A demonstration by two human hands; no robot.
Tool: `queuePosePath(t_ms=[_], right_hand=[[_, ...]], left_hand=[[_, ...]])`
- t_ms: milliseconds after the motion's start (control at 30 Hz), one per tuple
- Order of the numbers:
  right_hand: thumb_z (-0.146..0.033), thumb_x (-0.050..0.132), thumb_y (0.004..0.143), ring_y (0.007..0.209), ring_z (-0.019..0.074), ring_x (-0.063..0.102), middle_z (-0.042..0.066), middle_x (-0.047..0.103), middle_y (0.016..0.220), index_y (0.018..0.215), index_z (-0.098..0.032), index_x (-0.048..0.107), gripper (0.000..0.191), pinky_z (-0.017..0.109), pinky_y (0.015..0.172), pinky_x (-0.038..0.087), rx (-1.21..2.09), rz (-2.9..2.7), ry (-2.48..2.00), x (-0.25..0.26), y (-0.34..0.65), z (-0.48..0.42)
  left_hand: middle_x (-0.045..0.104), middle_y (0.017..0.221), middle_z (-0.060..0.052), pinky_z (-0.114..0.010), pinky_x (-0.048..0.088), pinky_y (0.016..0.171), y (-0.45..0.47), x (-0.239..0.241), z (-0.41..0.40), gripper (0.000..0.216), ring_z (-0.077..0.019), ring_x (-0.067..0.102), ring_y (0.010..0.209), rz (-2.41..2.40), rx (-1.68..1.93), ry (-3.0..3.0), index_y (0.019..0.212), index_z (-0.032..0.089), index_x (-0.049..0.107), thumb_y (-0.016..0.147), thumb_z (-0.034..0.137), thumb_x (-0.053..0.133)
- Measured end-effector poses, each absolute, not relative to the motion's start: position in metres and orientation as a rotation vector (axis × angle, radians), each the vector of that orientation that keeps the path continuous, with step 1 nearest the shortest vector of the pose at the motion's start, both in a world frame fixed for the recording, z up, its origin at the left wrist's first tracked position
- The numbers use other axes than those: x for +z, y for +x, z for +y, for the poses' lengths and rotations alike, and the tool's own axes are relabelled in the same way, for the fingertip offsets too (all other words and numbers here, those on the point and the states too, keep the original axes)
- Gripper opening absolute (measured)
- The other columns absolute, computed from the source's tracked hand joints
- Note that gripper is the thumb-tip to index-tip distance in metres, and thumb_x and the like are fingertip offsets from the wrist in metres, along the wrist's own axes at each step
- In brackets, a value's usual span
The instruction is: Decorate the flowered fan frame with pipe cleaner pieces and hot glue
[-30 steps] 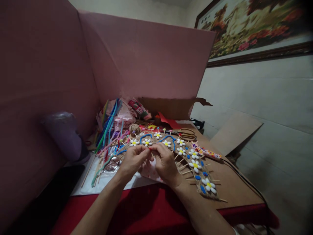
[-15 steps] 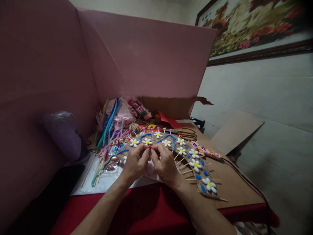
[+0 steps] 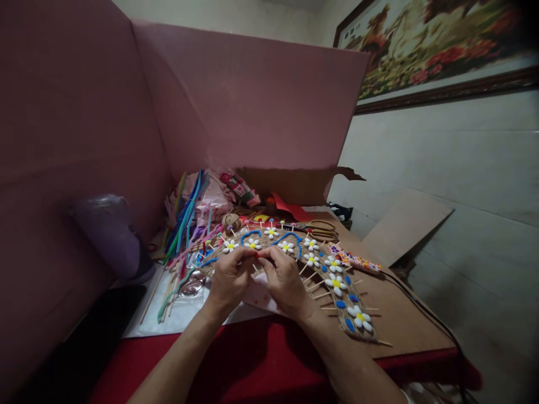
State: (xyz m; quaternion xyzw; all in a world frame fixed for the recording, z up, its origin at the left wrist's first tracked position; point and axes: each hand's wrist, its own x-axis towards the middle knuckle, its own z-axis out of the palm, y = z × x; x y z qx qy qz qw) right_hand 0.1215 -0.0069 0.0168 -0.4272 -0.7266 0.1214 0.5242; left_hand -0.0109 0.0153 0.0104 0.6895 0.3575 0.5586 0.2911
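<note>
Between the fingertips of both hands is a small red piece (image 3: pixel 256 254), mostly covered; its kind is too small to make out. My left hand (image 3: pixel 231 278) pinches it from one side, and my right hand (image 3: pixel 283 280) pinches it from the other. Behind and around them curves an arch wrapped in twine (image 3: pixel 307 275), with thin wooden sticks poking out of its edges. White flowers with yellow centres (image 3: pixel 336 283), blue ovals (image 3: pixel 350 324) and bent blue strips (image 3: pixel 290 238) lie on the arch. Coloured beads tip the sticks along its far edge.
Colourful pipe cleaners (image 3: pixel 187 210) and sticks are heaped at the left beside a ball of twine (image 3: pixel 231 222). Scissors (image 3: pixel 320 227) lie behind the arch. A flower-patterned tool (image 3: pixel 356 260) with a black cord rests at the right. Pink panels (image 3: pixel 252 101) stand behind.
Both hands stay together over the arch, the fingertips shifting slightly and hiding more of the red piece. The arch and the things around it keep their places.
</note>
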Motion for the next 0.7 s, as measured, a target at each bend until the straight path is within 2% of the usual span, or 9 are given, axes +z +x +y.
queuePosePath(t_ms=[133,233,533,700], right_hand=[[-0.008,0.044,0.083,0.080,0.0178,0.053,0.006,0.057,0.082,0.084,-0.016,0.056,0.014,0.028,0.071,0.040,0.288,-1.750,-1.007,0.0197,0.1211,-0.0085],[-0.008,0.044,0.082,0.078,0.0176,0.053,0.005,0.057,0.080,0.083,-0.015,0.056,0.014,0.028,0.070,0.040,0.304,-1.731,-1.023,0.0207,0.1215,-0.0091],[-0.013,0.045,0.084,0.072,0.0158,0.053,0.003,0.058,0.077,0.081,-0.016,0.057,0.013,0.026,0.066,0.039,0.365,-1.704,-1.093,0.0203,0.1197,-0.0092],[-0.009,0.044,0.081,0.069,0.0151,0.052,0.002,0.057,0.073,0.077,-0.017,0.055,0.014,0.026,0.063,0.038,0.361,-1.741,-1.096,0.0211,0.1225,-0.0070]], left_hand=[[0.065,0.076,-0.001,-0.021,0.046,0.053,-0.0110,0.0118,0.0139,0.014,-0.0103,0.057,0.057,0.870,1.501,1.784,0.088,0.018,0.065,0.077,0.015,0.057],[0.065,0.080,-0.002,-0.021,0.047,0.049,-0.0113,0.0123,0.0138,0.011,-0.0088,0.056,0.051,0.800,1.489,1.782,0.085,0.018,0.066,0.077,0.017,0.059],[0.060,0.063,0.002,-0.019,0.044,0.044,-0.0095,0.0108,0.0128,0.006,-0.0078,0.053,0.047,0.860,1.501,1.653,0.076,0.018,0.066,0.073,0.015,0.061],[0.062,0.066,0.001,-0.019,0.043,0.042,-0.0091,0.0153,0.0118,0.009,-0.0078,0.051,0.046,0.800,1.386,1.589,0.078,0.016,0.067,0.071,0.017,0.062]])
